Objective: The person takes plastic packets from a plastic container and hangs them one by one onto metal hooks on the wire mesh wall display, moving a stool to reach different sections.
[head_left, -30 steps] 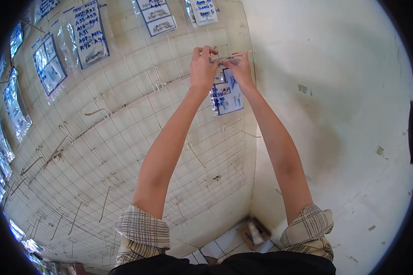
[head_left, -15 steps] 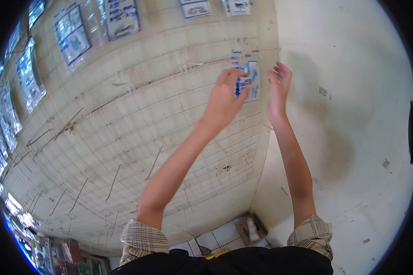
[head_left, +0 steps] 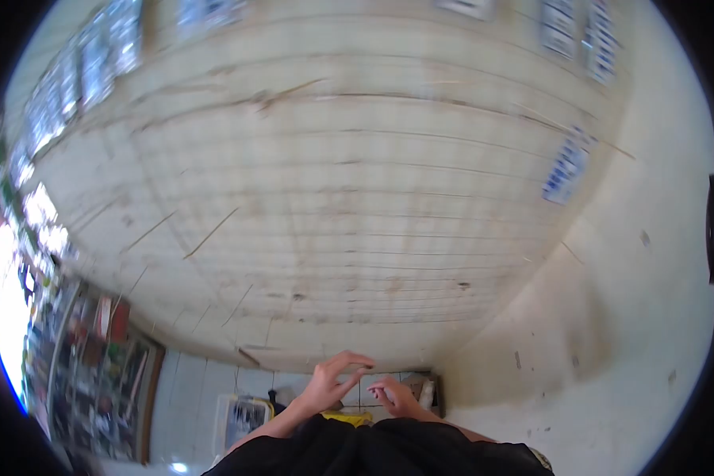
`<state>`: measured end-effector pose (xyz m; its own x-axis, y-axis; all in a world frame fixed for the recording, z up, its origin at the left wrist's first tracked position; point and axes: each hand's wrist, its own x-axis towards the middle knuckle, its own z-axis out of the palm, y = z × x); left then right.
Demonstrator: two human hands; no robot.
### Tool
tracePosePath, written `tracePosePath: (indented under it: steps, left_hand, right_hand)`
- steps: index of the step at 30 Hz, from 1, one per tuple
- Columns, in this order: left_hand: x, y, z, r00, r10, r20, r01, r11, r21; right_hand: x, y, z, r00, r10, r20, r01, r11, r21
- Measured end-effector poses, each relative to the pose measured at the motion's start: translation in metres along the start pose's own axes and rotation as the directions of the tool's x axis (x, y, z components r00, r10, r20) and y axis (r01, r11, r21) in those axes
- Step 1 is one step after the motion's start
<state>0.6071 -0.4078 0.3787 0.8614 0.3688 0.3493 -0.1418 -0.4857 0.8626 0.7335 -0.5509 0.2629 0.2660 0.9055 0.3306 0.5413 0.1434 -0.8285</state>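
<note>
My left hand [head_left: 325, 385] is low in the head view, in front of my body, with its thumb and fingers apart and nothing between them. Just to its right is my right hand [head_left: 397, 398], its fingers loosely bent and no object visible in them. The two hands do not touch. Both are well below the wire grid [head_left: 349, 214] on the wall. A blue-and-white plastic packet [head_left: 567, 166] hangs at the grid's right side, away from both hands.
More packets [head_left: 559, 28] hang along the top, and shiny ones [head_left: 95, 63] at upper left. Bare hooks [head_left: 210, 232] stick out of the grid. A glass display case [head_left: 103, 381] stands at lower left. Below my hands are a yellow item [head_left: 349, 417] and a cardboard box [head_left: 415, 385].
Both hands have come down from beside the hanging packet to in front of my body. The packet stays on the grid. My view has turned left and down.
</note>
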Motion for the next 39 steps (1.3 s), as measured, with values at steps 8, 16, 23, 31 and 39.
tracePosePath:
  steps: [8,16,23,31,39]
  left_hand:
    - [-0.294,-0.169,-0.008,0.109,-0.587,-0.802,0.482,0.737,-0.474]
    - [-0.457,-0.192,0.063,-0.576,-0.594,-0.562,0.279,0.504,-0.817]
    - [-0.456,-0.300,0.089,-0.589,-0.618,-0.520,0.222,0.495,-0.840]
    - [-0.446,-0.448,0.003,-0.498,-0.323,-0.805,0.712,0.378,-0.592]
    - [-0.464,-0.519,-0.055,-0.302,-0.257,-0.918,0.892,0.264,-0.367]
  right_hand:
    - [-0.070,0.279,0.079,0.389,0.379,0.840,-0.320,0.910,-0.263]
    - [0.011,0.242,0.128,0.198,0.658,0.726,-0.083,0.750,-0.657]
    - [0.069,0.249,0.352,0.242,0.248,0.938,0.226,0.926,-0.303]
    - [0.097,0.223,0.578,0.403,-0.097,0.910,0.497,0.858,-0.129]
    - [0.094,0.249,0.668,0.278,-0.487,0.828,0.806,0.587,0.075]
